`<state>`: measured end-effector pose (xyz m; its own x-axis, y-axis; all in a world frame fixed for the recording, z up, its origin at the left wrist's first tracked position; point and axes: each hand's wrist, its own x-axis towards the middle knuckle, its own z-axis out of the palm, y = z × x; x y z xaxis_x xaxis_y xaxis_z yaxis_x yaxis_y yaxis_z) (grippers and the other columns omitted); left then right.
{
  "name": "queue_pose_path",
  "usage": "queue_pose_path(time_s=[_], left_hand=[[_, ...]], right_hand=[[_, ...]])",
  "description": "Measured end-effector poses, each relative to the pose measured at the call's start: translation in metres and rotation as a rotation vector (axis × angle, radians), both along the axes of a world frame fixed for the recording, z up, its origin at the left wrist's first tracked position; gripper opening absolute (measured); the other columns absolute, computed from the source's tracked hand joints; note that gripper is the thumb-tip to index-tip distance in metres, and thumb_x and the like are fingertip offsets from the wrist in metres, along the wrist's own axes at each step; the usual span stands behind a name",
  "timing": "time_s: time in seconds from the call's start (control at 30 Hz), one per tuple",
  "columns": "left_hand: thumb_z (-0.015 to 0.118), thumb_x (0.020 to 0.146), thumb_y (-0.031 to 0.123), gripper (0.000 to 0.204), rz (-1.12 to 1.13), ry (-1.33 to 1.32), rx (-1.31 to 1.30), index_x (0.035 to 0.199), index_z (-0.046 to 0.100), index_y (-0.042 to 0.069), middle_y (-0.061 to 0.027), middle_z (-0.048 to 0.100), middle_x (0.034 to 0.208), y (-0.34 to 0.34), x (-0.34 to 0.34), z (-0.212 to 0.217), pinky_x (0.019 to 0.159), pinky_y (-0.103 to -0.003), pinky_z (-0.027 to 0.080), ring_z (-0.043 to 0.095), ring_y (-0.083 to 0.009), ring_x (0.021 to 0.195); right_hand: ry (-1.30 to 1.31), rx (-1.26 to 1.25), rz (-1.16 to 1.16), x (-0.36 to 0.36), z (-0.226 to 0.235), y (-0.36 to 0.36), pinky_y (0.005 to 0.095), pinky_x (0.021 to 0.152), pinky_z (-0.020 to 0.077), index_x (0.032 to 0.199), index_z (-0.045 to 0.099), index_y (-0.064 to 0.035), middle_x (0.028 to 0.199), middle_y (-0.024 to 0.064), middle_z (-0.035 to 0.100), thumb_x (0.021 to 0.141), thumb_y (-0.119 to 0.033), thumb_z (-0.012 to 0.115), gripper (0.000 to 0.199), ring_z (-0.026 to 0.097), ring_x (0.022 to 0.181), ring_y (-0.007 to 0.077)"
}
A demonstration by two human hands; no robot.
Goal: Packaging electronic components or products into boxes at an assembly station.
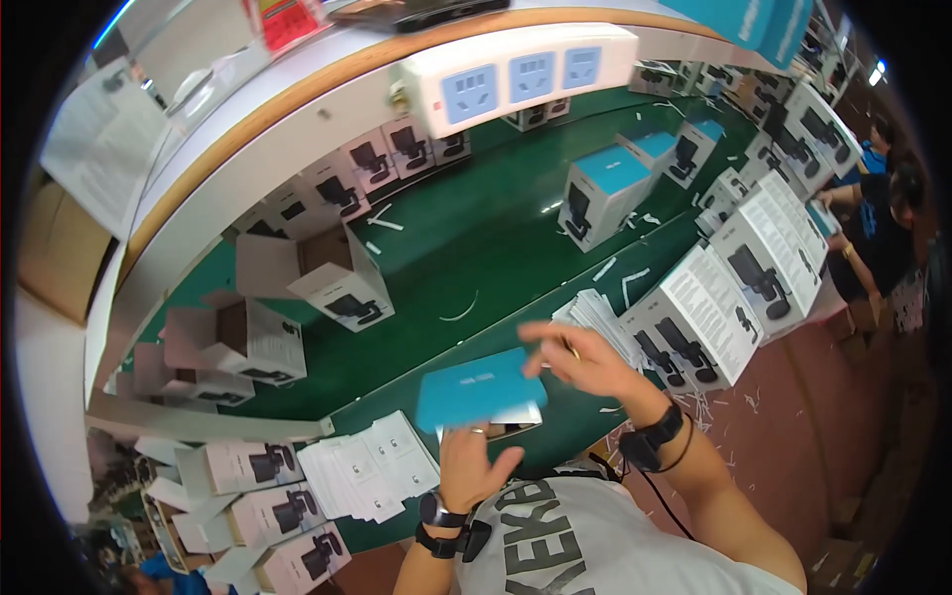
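A carton with a blue top face (476, 390) lies at the near edge of the green bench in front of me. Along its near side a white flap stands partly up, and a dark gap with some brown shows beneath. My left hand (472, 468) rests against this near side, fingers straight and thumb spread away. At the carton's right end is my right hand (580, 359), blurred, with its fingers apart and nothing visible in them. Its fingertips are over or just beside the blue corner; contact is hard to tell.
White printed sheets (372, 466) lie left of the carton, and a stack of white leaflets (598, 322) lies right of it. Open cartons (342, 288) stand on the green conveyor belt (466, 228). Closed cartons (759, 263) line the right. A socket strip (521, 74) hangs above; a co-worker (878, 223) is far right.
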<state>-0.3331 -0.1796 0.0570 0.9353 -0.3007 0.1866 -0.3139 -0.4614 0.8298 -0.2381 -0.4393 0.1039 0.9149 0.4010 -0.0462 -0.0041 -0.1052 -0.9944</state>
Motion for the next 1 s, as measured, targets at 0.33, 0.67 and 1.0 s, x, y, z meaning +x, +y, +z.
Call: queue_pose_path(time_s=[0.33,0.67,1.0], left_hand=[[0.088,0.082,0.016,0.051,0.179,-0.209,-0.112,0.126,0.065,0.002,-0.0176,0.063,0.138,0.018,-0.014,-0.032,0.111,-0.045,0.045,0.059,-0.0296,0.129],[0.087,0.08,0.002,0.063,0.295,0.037,-0.354,0.138,0.063,0.001,-0.013,0.061,0.128,0.039,-0.019,-0.007,0.11,-0.043,0.048,0.058,-0.0337,0.129],[0.089,0.075,0.003,0.069,0.153,-0.205,0.009,0.14,0.065,0.009,-0.0109,0.054,0.111,0.06,-0.017,-0.042,0.106,-0.047,0.048,0.054,-0.038,0.131]], right_hand=[[-0.48,-0.439,0.185,-0.037,0.03,0.015,0.0335,0.069,0.0539,0.132,0.069,-0.008,0.096,0.0108,0.073,0.088,-0.032,0.082,0.052,0.069,0.08,0.0245],[-0.681,-0.36,-0.064,-0.064,-0.036,0.016,0.0337,0.063,0.0547,0.124,0.074,-0.0092,0.094,0.0085,0.07,0.081,-0.016,0.087,0.045,0.069,0.075,0.0249],[-0.812,-0.323,-0.282,-0.084,-0.081,0.025,0.0333,0.055,0.0498,0.125,0.074,-0.0091,0.098,0.0084,0.069,0.077,-0.011,0.088,0.05,0.063,0.068,0.0195]])
